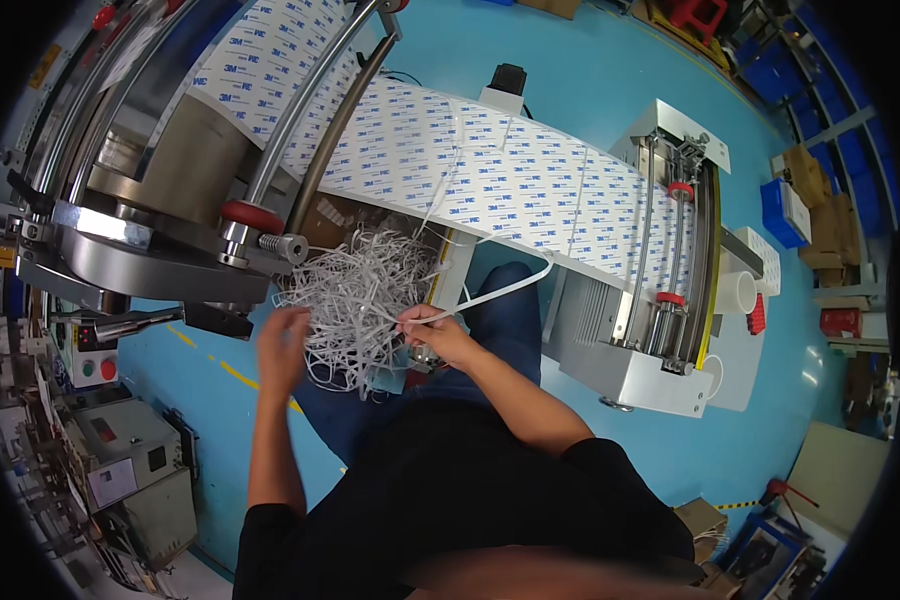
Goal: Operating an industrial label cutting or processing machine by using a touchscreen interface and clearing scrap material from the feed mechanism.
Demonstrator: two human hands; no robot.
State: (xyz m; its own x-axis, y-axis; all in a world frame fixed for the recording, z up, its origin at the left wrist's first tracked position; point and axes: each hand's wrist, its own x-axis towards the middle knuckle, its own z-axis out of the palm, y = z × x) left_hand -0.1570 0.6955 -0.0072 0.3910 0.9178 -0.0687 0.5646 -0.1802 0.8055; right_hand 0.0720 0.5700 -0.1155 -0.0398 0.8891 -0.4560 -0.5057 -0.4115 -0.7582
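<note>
My right hand [435,332] pinches a thin white waste strip [505,287] that loops up to the wide white printed tape web [490,180] stretched between two machines. My left hand [282,348] is blurred, fingers apart, just left of a tangled pile of white strips [355,290] that fills a cardboard box under the web. It holds nothing that I can see.
A large metal machine with rollers and a red knob [252,214] stands at the left. A silver cutter unit [660,300] sits at the right end of the web. A control box with a red button [95,365] is lower left. The floor [590,80] is blue, with crates at far right.
</note>
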